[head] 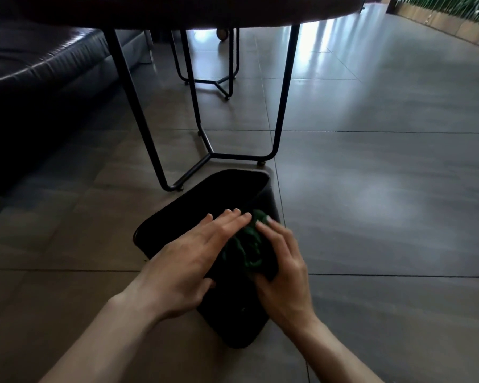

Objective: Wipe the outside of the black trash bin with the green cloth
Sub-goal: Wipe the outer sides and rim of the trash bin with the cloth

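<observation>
The black trash bin [205, 200] lies tipped on the tiled floor, its broad side facing up toward me. A crumpled green cloth [246, 244] sits on that upper side. My right hand [281, 268] holds the cloth, thumb curled under its near edge and fingers laid over its right part. My left hand [190, 264] lies flat on the bin's side just left of the cloth, fingers straight and touching the cloth's edge. The bin's near end [233, 322] shows below both hands.
A round table on a black metal leg frame [210, 154] stands just beyond the bin, its foot close to the bin's far edge. A dark leather sofa [39, 78] fills the left. A second leg frame [219, 84] stands farther back. Grey tiled floor [385, 189] stretches to the right.
</observation>
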Demonstrator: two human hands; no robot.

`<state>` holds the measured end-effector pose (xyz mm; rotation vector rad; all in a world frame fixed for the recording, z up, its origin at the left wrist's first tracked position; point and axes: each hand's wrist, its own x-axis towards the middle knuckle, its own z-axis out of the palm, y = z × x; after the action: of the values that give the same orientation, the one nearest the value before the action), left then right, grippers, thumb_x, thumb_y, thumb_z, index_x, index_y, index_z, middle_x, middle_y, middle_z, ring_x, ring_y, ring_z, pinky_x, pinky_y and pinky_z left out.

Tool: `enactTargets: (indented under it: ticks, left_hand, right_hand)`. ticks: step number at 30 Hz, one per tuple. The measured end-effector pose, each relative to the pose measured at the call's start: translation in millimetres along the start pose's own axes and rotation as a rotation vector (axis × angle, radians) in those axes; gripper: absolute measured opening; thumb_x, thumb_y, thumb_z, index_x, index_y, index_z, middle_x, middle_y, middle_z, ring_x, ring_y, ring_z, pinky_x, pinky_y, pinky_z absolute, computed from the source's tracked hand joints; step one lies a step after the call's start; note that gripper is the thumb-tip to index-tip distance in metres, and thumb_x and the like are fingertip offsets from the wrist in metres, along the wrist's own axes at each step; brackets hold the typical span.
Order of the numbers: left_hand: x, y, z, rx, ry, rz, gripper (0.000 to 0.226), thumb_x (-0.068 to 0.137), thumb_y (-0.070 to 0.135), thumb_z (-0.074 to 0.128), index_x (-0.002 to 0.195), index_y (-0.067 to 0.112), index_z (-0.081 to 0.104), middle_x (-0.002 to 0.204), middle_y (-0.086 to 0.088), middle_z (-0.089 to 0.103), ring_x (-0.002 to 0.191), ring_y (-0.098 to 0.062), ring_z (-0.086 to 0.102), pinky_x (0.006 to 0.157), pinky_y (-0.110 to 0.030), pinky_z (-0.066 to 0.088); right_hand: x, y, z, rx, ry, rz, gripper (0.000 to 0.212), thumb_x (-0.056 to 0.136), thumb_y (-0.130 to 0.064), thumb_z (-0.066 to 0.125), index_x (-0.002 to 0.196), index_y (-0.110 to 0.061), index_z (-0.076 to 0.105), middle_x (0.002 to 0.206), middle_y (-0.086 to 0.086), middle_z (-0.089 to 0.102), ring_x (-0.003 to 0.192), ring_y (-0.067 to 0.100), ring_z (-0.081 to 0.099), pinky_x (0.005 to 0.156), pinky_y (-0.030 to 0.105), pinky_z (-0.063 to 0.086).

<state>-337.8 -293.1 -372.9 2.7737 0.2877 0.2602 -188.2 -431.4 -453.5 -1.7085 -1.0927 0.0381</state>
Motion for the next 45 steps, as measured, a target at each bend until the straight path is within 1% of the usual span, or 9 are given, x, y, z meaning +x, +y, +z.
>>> enactTargets:
  ticks: [5,8,12,17,26,31,36,42,45]
  left_hand:
    - [-3.3,-11.5,-9.6,0.022,0.032,0.005,0.101,0.073,0.016,0.047,0.158,0.042,-0.001,0.165,0.022,0.019,0.152,-0.002,0.02,0.126,-0.037,0.021]
    - [-5.6,-18.7,-6.9,0.063,0.087,-0.06,0.102,0.076,0.016,0.053,0.159,0.038,-0.001,0.166,0.021,0.016,0.153,-0.005,0.015,0.125,-0.032,0.018]
    - [-8.7,-34.4,-5.6,0.184,0.18,-0.232,0.11,0.066,-0.002,0.077,0.158,0.028,0.023,0.161,0.009,0.036,0.152,-0.011,0.025,0.126,-0.031,0.006]
    - [-15.2,-47.8,-6.6,0.033,0.211,-0.411,0.108,0.071,-0.004,0.072,0.149,0.053,0.023,0.147,0.037,0.027,0.154,-0.001,0.0,0.117,-0.066,-0.009]
    - [-23.2,-76.5,-12.7,-0.138,0.175,-0.241,0.095,0.078,-0.004,0.069,0.148,0.051,0.033,0.159,0.024,0.029,0.155,-0.005,0.003,0.124,-0.062,-0.001]
    - [-18.0,-76.6,-15.4,-0.123,0.149,-0.222,0.1,0.072,-0.005,0.07,0.147,0.052,0.037,0.159,0.023,0.03,0.155,-0.007,0.007,0.124,-0.06,0.004]
    - [-10.6,-69.1,-9.8,-0.088,0.108,-0.175,0.101,0.073,0.0,0.075,0.147,0.055,0.034,0.16,0.025,0.027,0.155,-0.002,0.003,0.125,-0.055,-0.001]
    - [-5.2,-68.1,-11.5,-0.124,0.123,-0.194,0.098,0.072,-0.006,0.061,0.147,0.053,0.037,0.158,0.022,0.034,0.155,-0.002,0.006,0.125,-0.056,-0.002]
    - [-3.2,-68.2,-11.8,-0.141,0.125,-0.209,0.097,0.074,-0.007,0.059,0.146,0.054,0.037,0.159,0.023,0.033,0.155,-0.002,0.004,0.125,-0.056,-0.003]
  right_hand:
    - [17.6,-1.6,-4.4,-0.146,-0.083,-0.326,0.066,0.085,-0.024,0.078,0.146,-0.016,0.054,0.154,0.01,0.042,0.15,0.029,0.037,0.11,0.047,0.051]
    - [12.0,10.1,2.6,-0.29,-0.171,-0.426,0.066,0.086,-0.016,0.076,0.148,-0.021,0.053,0.157,0.006,0.043,0.156,0.029,0.028,0.109,0.05,0.051]
    - [8.0,23.2,14.1,-0.472,-0.335,-0.58,0.065,0.088,-0.012,0.076,0.148,-0.019,0.054,0.158,0.008,0.046,0.157,0.03,0.025,0.119,0.047,0.041]
    - [14.4,20.9,16.3,-0.463,-0.39,-0.654,0.049,0.1,-0.014,0.055,0.149,-0.019,0.053,0.159,0.007,0.045,0.156,0.031,0.028,0.114,0.05,0.046]
    - [56.7,-7.4,43.5,-0.561,-0.253,-0.84,0.054,0.105,-0.028,0.06,0.156,-0.022,0.042,0.167,0.007,0.034,0.157,0.034,0.022,0.121,0.057,0.032]
    - [8.0,25.3,51.1,-0.799,-0.434,-0.987,0.063,0.102,-0.03,0.055,0.16,-0.025,0.033,0.172,0.004,0.021,0.158,0.037,0.017,0.122,0.06,0.026]
    - [-11.8,43.5,38.5,-0.889,-0.719,-1.349,0.045,0.101,-0.029,0.056,0.146,-0.032,0.05,0.16,-0.003,0.044,0.151,0.03,0.036,0.117,0.05,0.041]
    - [49.1,9.5,27.3,-0.762,-0.263,-0.954,0.053,0.105,-0.031,0.057,0.156,-0.028,0.043,0.165,0.005,0.037,0.155,0.034,0.027,0.121,0.059,0.027]
    - [43.2,9.2,35.3,-0.742,-0.255,-0.819,0.066,0.099,-0.035,0.06,0.16,-0.027,0.035,0.169,0.005,0.03,0.158,0.038,0.018,0.12,0.071,0.02]
